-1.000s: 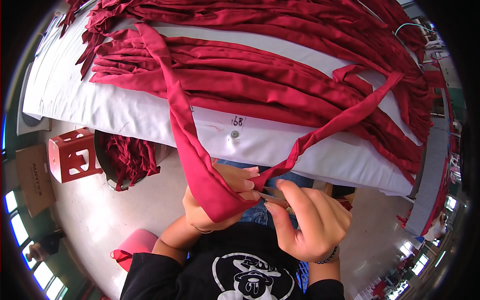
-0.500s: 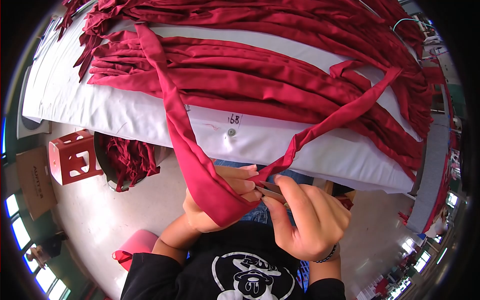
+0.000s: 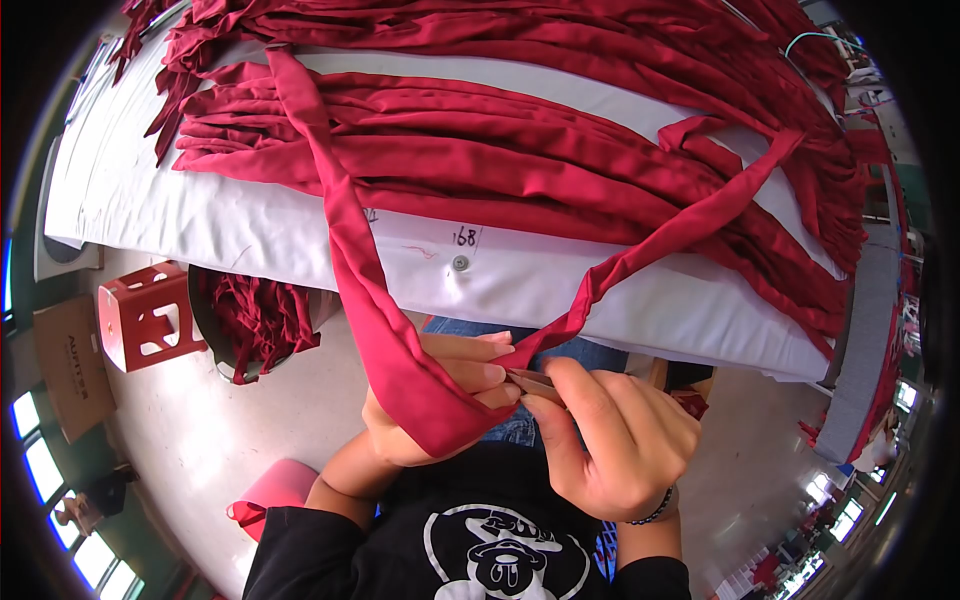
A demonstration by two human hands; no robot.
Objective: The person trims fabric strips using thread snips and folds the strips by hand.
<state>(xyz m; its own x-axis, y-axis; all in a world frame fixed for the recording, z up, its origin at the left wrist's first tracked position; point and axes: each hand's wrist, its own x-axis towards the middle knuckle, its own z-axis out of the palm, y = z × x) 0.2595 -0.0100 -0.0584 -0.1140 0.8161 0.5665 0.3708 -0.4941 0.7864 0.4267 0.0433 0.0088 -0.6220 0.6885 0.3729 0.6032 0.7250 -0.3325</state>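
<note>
Two hands are working close together at the lower centre of the frame: the left hand (image 3: 468,373) is gripping a red cloth strip (image 3: 425,395), its fingers bent inward and the cloth's broad part folding across it, while the right hand (image 3: 622,440) is pinching a slim metal tool (image 3: 535,383) between thumb and forefinger, its other fingers curling loosely. The strip is hanging in a V, one arm running to the upper left, the other, twisted, to the upper right, both crossing a bundle of red strips (image 3: 500,160) on the white-covered table (image 3: 270,235). For a clean result, the left fingers should be holding the cloth edge flat and firm right beside the tool's tip, and the right hand should be making small, controlled moves, since soft cloth like this is probably snagging easily. The tip is disappearing among the left fingertips and the cloth, so what it is touching cannot be told, and whether the tool is snips or tweezers is remaining unclear. The strip is hiding much of the left hand, and the top edge of the frame is cutting off the farther red pile (image 3: 480,35).
</note>
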